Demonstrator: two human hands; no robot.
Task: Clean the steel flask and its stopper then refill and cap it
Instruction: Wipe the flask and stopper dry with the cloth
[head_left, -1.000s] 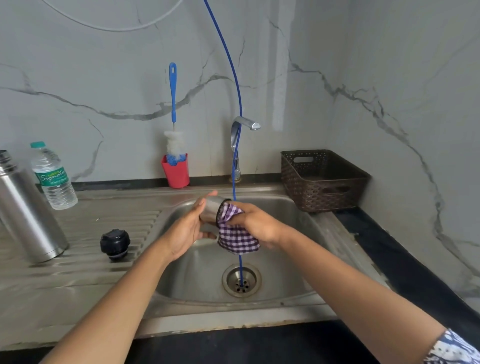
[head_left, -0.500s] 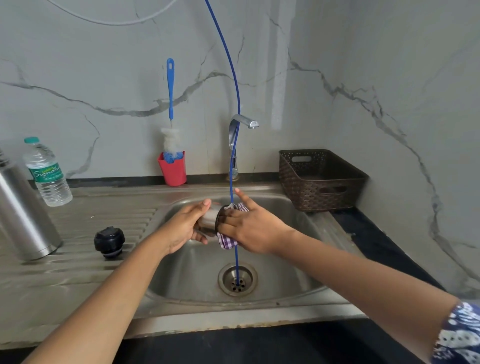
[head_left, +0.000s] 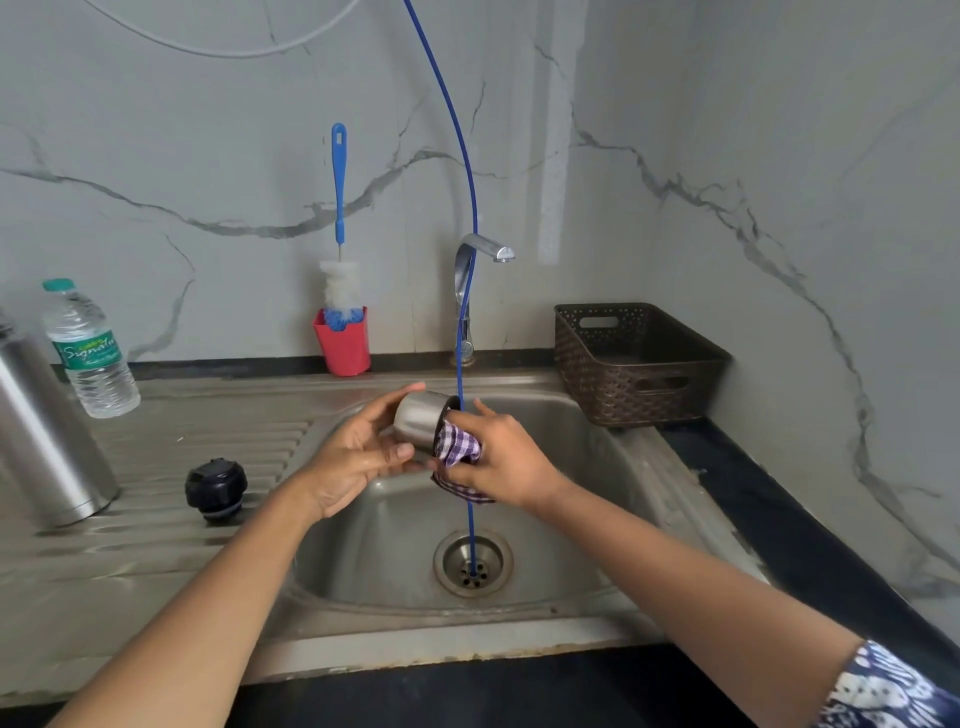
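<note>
Since half a second ago the right hand has turned a little away from the mouth of the steel cup, so more of the cup's wall and of the checked cloth is showing. Both hands are at nearly the same place over the sink.

The cup, probably the cap of the flask, lies almost on its side, with its closed end up and to the left and its mouth toward the right hand. The left hand holds it with fingers and thumb curled round the body. The right hand pinches the cloth, which is pressed at the rim of the mouth and hangs below it. The wiping seems to be in progress, and the refill is not yet begun.

The flask stands well to the left on the ribbed surface, partly cut by the frame edge. The black stopper sits between the flask and the sink bowl, apart from both. The left hand is the nearer one to these two, so for capping the cup must travel leftward. The ribbed surface on that way is open. A blue cord hangs just beside the cup's mouth down to the drain and could catch the cloth. A water bottle stands just behind the flask.
</note>
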